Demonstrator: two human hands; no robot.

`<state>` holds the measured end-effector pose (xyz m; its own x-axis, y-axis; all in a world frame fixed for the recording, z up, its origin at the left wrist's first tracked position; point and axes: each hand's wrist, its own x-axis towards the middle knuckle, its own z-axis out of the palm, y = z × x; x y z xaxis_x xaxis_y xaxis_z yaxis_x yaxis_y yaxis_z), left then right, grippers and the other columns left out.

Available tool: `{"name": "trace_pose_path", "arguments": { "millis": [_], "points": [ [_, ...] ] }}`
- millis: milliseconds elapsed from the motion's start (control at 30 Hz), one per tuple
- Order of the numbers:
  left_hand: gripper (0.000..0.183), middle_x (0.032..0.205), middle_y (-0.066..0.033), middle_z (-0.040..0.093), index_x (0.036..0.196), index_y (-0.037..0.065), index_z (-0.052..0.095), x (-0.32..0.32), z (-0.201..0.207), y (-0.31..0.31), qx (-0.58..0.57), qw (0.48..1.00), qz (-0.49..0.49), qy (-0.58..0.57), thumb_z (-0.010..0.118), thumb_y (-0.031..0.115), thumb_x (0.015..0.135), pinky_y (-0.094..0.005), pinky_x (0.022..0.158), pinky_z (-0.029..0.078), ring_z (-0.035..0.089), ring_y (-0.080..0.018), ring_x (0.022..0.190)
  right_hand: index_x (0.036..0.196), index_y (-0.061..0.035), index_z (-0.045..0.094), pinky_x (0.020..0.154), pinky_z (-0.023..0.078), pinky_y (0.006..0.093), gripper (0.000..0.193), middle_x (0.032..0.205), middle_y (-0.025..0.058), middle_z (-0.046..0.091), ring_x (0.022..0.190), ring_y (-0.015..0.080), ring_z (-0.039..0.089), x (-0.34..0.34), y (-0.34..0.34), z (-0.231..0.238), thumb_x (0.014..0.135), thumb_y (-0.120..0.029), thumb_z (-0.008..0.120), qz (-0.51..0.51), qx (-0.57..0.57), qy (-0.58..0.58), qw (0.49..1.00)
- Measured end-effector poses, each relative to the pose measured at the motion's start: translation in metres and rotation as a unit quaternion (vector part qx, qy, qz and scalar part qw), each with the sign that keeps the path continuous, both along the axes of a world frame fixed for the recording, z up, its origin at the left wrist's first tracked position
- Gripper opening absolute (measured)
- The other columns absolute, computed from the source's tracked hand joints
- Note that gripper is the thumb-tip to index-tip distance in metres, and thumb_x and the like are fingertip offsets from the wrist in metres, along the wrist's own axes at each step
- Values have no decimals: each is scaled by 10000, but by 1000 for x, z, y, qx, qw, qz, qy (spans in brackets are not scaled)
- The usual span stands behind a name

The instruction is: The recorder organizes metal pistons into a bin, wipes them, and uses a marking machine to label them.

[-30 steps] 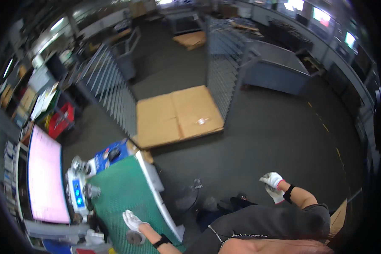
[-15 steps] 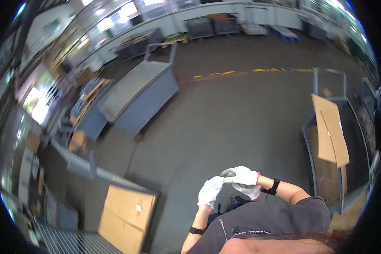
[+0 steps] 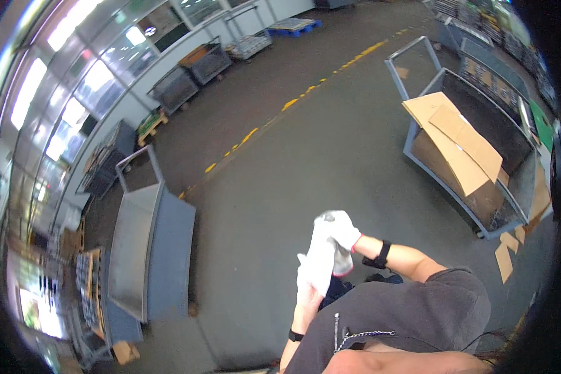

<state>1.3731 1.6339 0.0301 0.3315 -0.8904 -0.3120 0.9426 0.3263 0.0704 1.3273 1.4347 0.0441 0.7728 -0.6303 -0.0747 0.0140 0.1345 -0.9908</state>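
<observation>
White glove cloth (image 3: 321, 258) is held up in front of the person's dark shirt (image 3: 405, 311), above the floor (image 3: 262, 218). It is stretched between the two hands, and its upper end is gripped by the right hand (image 3: 344, 230), whose fingers are bent and clamped on it. A red-edged cuff is worn at the right wrist, and a second greyish-white glove part (image 3: 343, 258), also edged in red, is seen hanging just below that hand. The lower end of the cloth is met by the left hand (image 3: 308, 279); whether its fingers are together or apart cannot be told, as they are covered by the white fabric. A dark band (image 3: 383, 254) is worn on the right forearm, and another on the left.

To the right, a flat piece of cardboard (image 3: 474, 156) is laid aslant over the left edge of a wheeled cart (image 3: 444, 181), and cardboard scraps (image 3: 503, 263) are scattered on the floor near that cart's nearest corner. To the left, a blue-grey bin cart (image 3: 171, 249) is placed with its handle at the far edge. The floor beyond is crossed by a worn yellow line (image 3: 290, 104).
</observation>
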Motion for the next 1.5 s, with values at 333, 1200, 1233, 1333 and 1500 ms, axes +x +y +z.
{"name": "trace_pose_path", "arguments": {
  "millis": [333, 1200, 1233, 1333, 1500],
  "points": [
    [534, 1431, -280, 431, 1335, 67, 528, 205, 197, -199, -230, 826, -171, -486, 528, 399, 916, -604, 1158, 164, 333, -472, 1371, 854, -10, 643, 609, 475, 260, 210, 777, 21, 652, 657, 104, 591, -25, -235, 21, 918, -209, 647, -352, -8, 76, 933],
    [155, 1198, -125, 614, 948, 56, 700, 386, 283, -891, -540, 450, -367, -609, 568, 137, 936, -438, 1056, 361, 525, -295, 1202, 980, 9, 683, 753, 516, 293, 185, 895, 73, 714, 823, 138, 644, 242, -733, 1, 922, -156, 622, -446, 31, 116, 887],
    [147, 1187, -139, 642, 938, 48, 716, 413, 297, -924, -517, 482, -334, -624, 617, 147, 892, -480, 1077, 341, 536, -320, 1212, 971, 7, 683, 737, 513, 288, 182, 875, 64, 711, 807, 130, 640, 247, -757, 4, 920, -158, 625, -458, 33, 133, 878],
    [260, 1091, -69, 661, 1156, 207, 574, 448, 334, -1015, -571, 574, -192, -555, 624, 169, 904, -650, 1080, 270, 548, -387, 1159, 965, 5, 681, 716, 508, 280, 183, 850, 54, 705, 781, 121, 634, 235, -807, 2, 906, -163, 642, -519, 51, 129, 843],
    [540, 950, 247, 571, 1263, 332, 454, 465, 381, -1114, -609, 599, -280, -438, 641, -6, 886, -669, 1154, 40, 408, -109, 1249, 972, 13, 679, 736, 512, 290, 190, 869, 72, 711, 799, 128, 639, 233, -876, 18, 899, -158, 641, -591, 22, 174, 787]
  ]
}}
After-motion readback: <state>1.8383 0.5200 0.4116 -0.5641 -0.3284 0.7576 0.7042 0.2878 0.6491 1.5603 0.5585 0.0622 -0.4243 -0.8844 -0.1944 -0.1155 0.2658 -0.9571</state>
